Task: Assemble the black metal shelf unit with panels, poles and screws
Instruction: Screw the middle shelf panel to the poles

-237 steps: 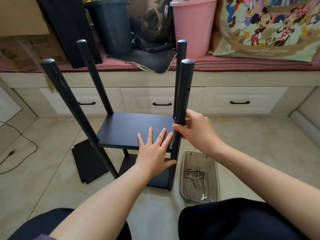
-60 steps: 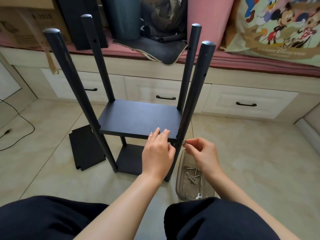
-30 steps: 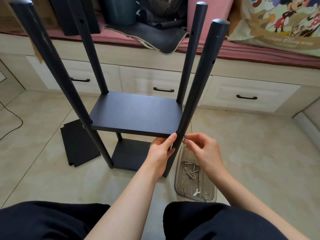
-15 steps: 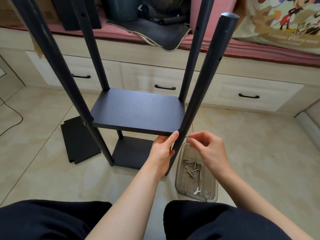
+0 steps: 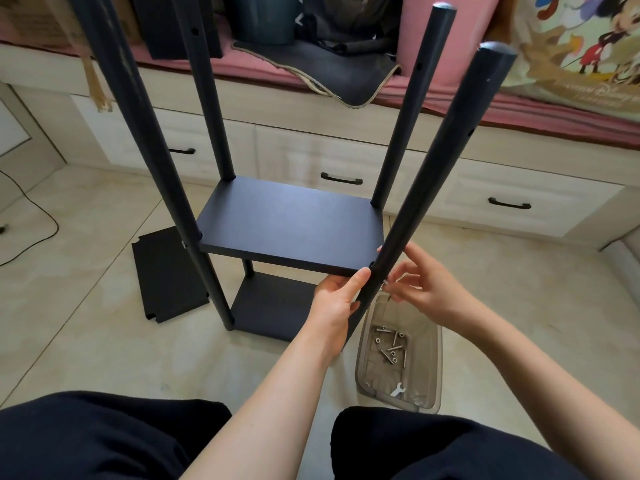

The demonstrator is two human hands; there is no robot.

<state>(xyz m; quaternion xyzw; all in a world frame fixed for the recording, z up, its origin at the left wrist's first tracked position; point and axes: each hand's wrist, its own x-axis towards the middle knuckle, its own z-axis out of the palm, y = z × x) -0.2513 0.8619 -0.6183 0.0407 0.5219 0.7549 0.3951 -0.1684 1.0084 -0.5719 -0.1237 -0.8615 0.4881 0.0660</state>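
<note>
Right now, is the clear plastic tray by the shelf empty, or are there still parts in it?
Not empty. The clear plastic tray holds several loose screws and a small wrench.

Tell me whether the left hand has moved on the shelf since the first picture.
Yes. The left hand has come off the panel top to grip its front edge.

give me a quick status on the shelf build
Left hand holds middle panel at near right pole. Right hand pinches screw at pole. Nothing blocking.
</note>
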